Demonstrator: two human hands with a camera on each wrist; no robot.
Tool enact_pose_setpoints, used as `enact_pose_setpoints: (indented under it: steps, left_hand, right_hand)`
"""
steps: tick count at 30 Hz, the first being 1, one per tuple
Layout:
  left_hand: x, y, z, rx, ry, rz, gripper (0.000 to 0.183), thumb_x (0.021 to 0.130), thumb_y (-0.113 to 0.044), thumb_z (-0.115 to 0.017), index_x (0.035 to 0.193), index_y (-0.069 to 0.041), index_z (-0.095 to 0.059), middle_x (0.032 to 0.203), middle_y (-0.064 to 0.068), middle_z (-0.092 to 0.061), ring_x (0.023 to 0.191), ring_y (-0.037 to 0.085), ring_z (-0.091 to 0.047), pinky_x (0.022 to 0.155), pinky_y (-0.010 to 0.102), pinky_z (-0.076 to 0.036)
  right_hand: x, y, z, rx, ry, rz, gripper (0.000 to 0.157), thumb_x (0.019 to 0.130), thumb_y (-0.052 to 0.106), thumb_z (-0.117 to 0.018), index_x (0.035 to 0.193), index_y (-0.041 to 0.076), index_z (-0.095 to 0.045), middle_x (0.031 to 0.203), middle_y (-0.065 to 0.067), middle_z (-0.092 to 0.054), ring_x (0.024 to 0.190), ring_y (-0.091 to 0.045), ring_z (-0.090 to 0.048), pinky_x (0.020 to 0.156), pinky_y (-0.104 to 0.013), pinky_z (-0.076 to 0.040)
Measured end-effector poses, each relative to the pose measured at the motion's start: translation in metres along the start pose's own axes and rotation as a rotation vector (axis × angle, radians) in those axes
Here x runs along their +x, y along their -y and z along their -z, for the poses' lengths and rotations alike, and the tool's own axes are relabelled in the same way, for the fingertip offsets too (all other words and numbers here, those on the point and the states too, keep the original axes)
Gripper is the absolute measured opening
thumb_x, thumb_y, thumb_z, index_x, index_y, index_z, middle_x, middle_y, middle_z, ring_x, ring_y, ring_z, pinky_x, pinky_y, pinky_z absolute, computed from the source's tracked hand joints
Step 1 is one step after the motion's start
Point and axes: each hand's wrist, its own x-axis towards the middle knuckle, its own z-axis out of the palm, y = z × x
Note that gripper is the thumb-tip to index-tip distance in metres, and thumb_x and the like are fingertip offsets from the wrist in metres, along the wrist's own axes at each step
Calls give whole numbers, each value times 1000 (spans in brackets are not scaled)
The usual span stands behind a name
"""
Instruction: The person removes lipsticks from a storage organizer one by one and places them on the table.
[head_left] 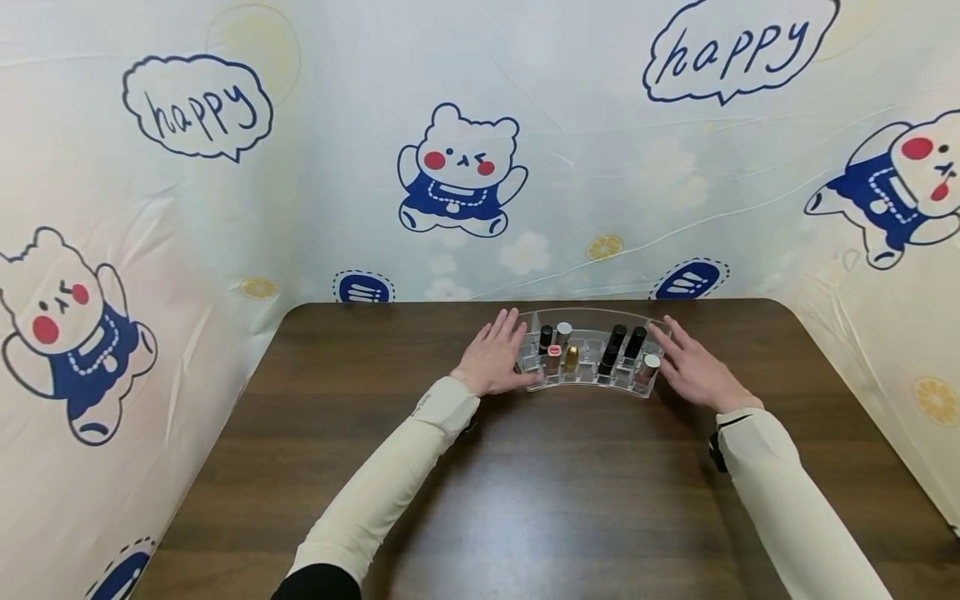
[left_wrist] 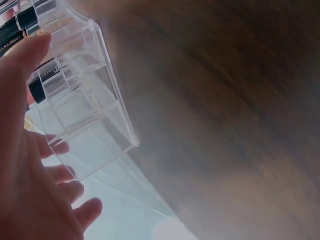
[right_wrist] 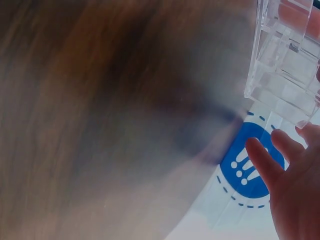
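A clear, curved lipstick organizer [head_left: 589, 351] stands near the far edge of the desk [head_left: 517, 483], holding several tubes [head_left: 635, 342] with black, white or gold tops. The left hand [head_left: 492, 356] lies against its left end and the right hand [head_left: 699, 367] beside its right end, fingers extended and spread, curled around nothing.

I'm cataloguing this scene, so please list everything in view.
Table: one, brown, centre
Organizer: one, clear, table's far edge
Cosmetic tubes: about eight, black, gold, pinkish, some white capped, in organizer
Backdrop: one, pale, behind table
Printed bears: three, white and blue, backdrop
"Happy" bubbles: two, blue outlines, upper backdrop
Fruit slices: three, yellow, backdrop
Dashed ovals: three, blue, backdrop
Sleeves: two, cream, on arms
Left hand: one, bare, organizer's left end
Right hand: one, bare, organizer's right end
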Motion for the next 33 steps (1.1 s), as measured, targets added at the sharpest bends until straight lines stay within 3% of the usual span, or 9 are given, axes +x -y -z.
enact_pose_setpoints:
  steps: [6,18,33]
  left_hand:
    - [-4,6,1,77,11,-1,101,84,-76,-46,153,-5,-24,163,14,-2,152,28,-6,122,40,-17]
    - [-16,18,1,81,9,2,102,85,-75,-46,152,-1,-26,163,17,-2,151,30,-7,121,40,-20]
    - [-32,29,-2,63,-4,10,102,86,-73,-48,152,1,-23,162,20,-6,151,32,-9,121,40,-22]
  right_hand:
    - [2,6,-2,22,21,18,61,103,27,-40,156,10,-13,162,-22,-1,138,-51,-29,106,-63,-35]
    - [8,18,-9,71,22,20,64,101,27,-41,157,13,-12,163,-18,3,139,-49,-29,107,-62,-34]
    - [13,34,-12,62,-11,60,63,99,24,-46,155,10,-20,159,-23,-8,132,-48,-40,98,-60,-44]
